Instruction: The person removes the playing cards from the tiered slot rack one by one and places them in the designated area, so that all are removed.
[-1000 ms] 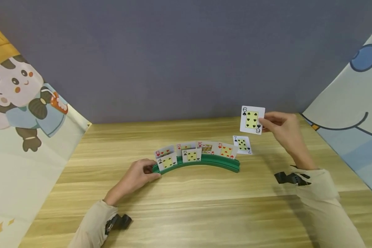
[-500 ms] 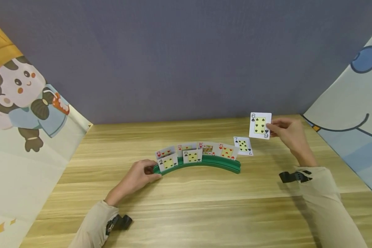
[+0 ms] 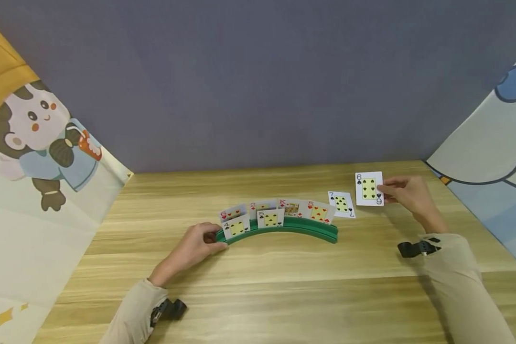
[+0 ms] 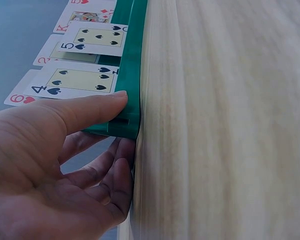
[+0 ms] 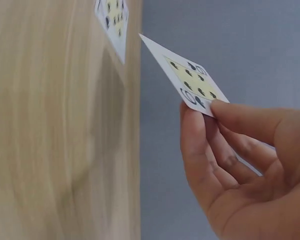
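My right hand (image 3: 410, 198) pinches a six of spades playing card (image 3: 369, 189) by its lower right edge, thumb on its face. In the right wrist view the card (image 5: 187, 77) is tilted and held above the table. Just left of it in the head view, a seven of spades (image 3: 341, 204) lies face up on the wood. My left hand (image 3: 198, 242) grips the left end of a curved green card holder (image 3: 301, 227), thumb in front and fingers behind. The four of spades (image 3: 236, 226) and five of spades (image 3: 270, 218) stand in its front slot.
Behind them in the holder stand the six of hearts (image 3: 235, 211), a red two (image 3: 260, 206), the king of diamonds (image 3: 290, 208) and the five of hearts (image 3: 320, 211). A grey wall (image 3: 275, 86) closes off the table's back, with printed panels at both sides.
My right hand has moved right and down with the six of spades, from above the seven of spades to its right. My left hand keeps its grip on the card holder.
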A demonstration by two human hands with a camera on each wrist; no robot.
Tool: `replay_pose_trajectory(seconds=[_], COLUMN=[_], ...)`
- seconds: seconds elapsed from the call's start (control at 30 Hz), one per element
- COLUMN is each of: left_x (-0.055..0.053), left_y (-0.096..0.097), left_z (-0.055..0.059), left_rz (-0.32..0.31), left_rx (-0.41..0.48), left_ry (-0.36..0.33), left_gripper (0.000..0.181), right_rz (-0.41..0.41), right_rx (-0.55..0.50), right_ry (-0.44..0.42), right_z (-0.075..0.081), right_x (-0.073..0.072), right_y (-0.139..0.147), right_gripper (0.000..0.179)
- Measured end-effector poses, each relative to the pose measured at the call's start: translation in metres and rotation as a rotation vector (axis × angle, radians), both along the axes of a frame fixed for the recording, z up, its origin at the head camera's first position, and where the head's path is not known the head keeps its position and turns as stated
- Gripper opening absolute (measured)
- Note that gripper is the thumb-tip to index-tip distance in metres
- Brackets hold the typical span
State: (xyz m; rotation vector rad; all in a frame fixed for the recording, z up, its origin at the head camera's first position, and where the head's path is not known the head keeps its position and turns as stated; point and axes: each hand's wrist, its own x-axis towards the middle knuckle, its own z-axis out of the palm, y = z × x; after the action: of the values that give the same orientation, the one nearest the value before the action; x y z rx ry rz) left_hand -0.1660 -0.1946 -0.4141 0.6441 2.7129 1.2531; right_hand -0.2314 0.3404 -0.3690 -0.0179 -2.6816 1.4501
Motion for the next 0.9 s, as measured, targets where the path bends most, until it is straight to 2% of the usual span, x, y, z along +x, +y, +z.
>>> replay_pose_trajectory(seconds=[0.27, 0.57, 0.67, 0.9], left_x=[0.001, -0.001, -0.001, -0.001], left_y=[0.0, 0.0, 0.0, 0.001], left_z=[-0.001, -0.001, 0.0, -0.001], left_rz=[0.021, 0.002, 0.001, 0.001], left_rx=[-0.007, -0.004, 0.002, 0.015], left_ry=[-0.019, 0.009, 0.006, -0.003], left_gripper=[0.027, 0.028, 0.027, 0.027], right_rz=[0.004, -0.03, -0.029, -0.018], right_rx=[0.01, 0.148, 0.184, 0.187], right_ry=[-0.106, -0.245, -0.27, -0.284], right_z=[-0.012, -0.027, -0.031, -0.032], right_x=[-0.002, -0.005, -0.007, -0.009], right_y=[0.01, 0.021, 0.022, 0.022], right_gripper=[0.041, 0.044, 0.045, 0.042])
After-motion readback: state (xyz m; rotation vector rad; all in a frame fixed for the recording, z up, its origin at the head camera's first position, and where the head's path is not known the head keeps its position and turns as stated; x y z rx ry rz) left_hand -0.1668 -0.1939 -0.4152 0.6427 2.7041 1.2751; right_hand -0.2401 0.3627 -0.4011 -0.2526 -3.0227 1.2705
